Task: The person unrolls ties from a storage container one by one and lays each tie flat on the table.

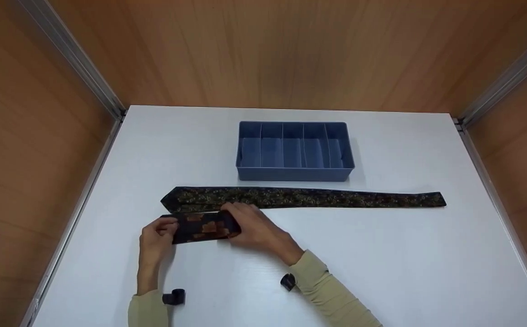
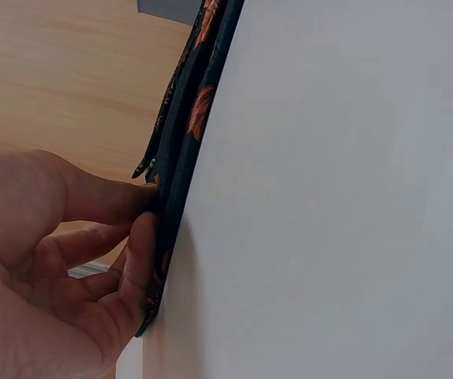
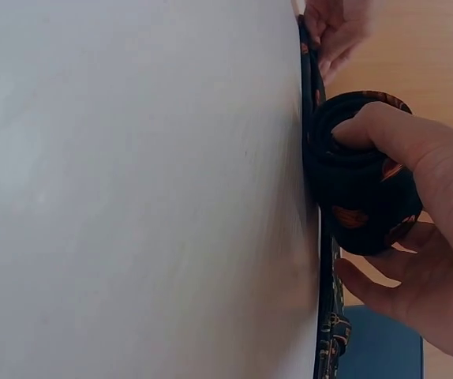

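Observation:
A dark necktie with orange flowers point(image 1: 209, 227) lies partly rolled up on the white table. My right hand point(image 1: 256, 229) grips its rolled end point(image 3: 368, 181), with the thumb at the centre of the coil in the right wrist view. At the tie's flat left end, my left hand point(image 1: 155, 236) pinches the fabric point(image 2: 181, 158) between thumb and fingers. Just behind, a second necktie, dark with a small yellowish-green pattern point(image 1: 317, 198), is stretched out full length across the table. The right hand's fingers partly cover its lower edge in the head view.
A blue tray with several compartments point(image 1: 295, 174) stands behind the ties. Wooden panels point(image 1: 290, 54) close in the back and both sides of the white table point(image 1: 404, 263). A black wrist device point(image 1: 174, 297) sits by the left sleeve, another point(image 1: 288, 281) by the right sleeve.

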A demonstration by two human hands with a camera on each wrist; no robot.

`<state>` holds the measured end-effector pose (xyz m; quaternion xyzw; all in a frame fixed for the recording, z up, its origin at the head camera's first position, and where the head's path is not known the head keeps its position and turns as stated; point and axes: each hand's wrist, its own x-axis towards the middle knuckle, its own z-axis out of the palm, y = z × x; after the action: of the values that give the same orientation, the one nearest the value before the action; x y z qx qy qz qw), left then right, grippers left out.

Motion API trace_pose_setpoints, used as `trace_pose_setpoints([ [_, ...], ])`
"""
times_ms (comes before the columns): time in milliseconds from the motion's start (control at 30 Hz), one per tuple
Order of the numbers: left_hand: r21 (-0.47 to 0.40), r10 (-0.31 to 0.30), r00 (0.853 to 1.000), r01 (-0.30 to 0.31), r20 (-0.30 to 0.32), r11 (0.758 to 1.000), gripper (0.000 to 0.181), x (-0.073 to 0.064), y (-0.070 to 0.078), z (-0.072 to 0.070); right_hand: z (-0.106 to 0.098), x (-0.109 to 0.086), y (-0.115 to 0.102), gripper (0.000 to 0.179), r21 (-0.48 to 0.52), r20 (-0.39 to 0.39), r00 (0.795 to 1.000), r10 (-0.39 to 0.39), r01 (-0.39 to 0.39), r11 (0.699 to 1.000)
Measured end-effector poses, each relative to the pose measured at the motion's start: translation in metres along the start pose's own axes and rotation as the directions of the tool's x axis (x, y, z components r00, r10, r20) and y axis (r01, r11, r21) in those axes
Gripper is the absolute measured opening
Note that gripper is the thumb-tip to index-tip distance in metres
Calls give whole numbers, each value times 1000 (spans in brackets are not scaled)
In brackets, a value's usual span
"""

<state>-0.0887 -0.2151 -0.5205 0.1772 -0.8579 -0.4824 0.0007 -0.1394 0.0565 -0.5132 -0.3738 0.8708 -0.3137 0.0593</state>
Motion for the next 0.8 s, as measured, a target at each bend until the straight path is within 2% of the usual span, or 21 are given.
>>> trace_pose_setpoints([
  [200, -24, 8, 1000, -8, 4, 1000, 16, 1, 1, 2, -5, -4, 1, 61, 18, 5, 1000, -2, 2, 1000],
  [367, -15, -4, 1000, 4, 3, 1000, 17, 2, 0, 0, -8, -8, 3, 67, 3, 24, 999, 25, -25, 1000],
  [800, -2, -22, 1000, 22, 5, 1000, 16, 1, 0, 1, -14, -14, 8, 71, -61, 47, 999, 23, -20, 998],
])
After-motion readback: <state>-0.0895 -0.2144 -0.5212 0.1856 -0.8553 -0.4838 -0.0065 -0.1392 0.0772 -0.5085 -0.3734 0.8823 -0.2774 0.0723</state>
